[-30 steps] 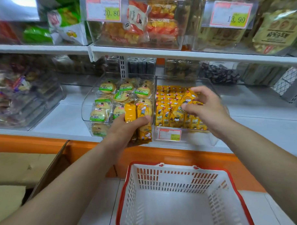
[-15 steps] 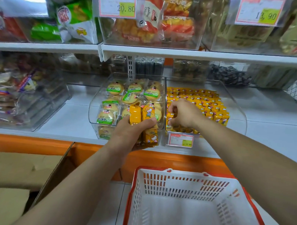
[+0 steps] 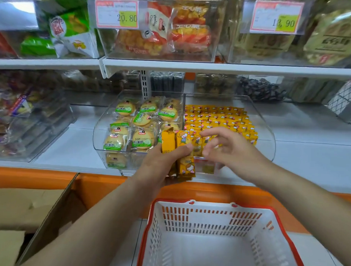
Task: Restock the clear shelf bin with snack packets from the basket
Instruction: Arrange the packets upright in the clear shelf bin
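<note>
At bin, left hand gripping packets, right hand apparently relaxed

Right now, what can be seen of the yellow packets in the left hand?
The yellow packets are a small bundle of slim, glossy orange-yellow wrappers printed with cartoon children. They stand roughly upright, side by side, above the front edge of the shelf. The left hand grips them, thumb across their fronts. The right hand, fingers loosely spread, is close beside them; contact cannot be told.

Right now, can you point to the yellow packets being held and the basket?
yellow packets (image 3: 186, 166): head view, lower front of the wrapper.
basket (image 3: 207, 219): head view, white back wall.
</note>
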